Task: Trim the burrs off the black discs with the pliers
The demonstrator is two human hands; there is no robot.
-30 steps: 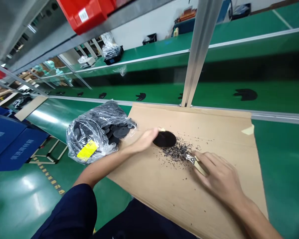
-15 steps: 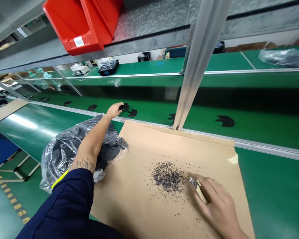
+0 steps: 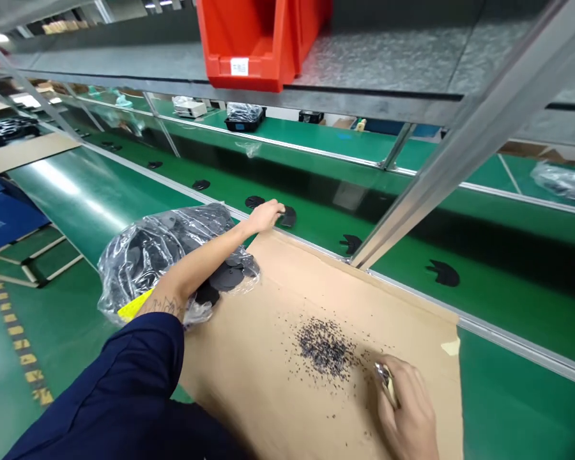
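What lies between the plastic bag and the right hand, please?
In the head view, a heap of small black bits lies between them on the cardboard sheet, nearer the right hand.

Scraps (image 3: 324, 348) on cardboard (image 3: 249, 358); discs (image 3: 227, 278) in bag (image 3: 134, 252), left; belt (image 3: 319, 227) behind; bin (image 3: 244, 75) on shelf (image 3: 393, 57).

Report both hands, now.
Left hand: fingertips at a flat, rounded black piece; grip cannot be told.
Right hand: closed around a metal-headed, cream-handled tool.
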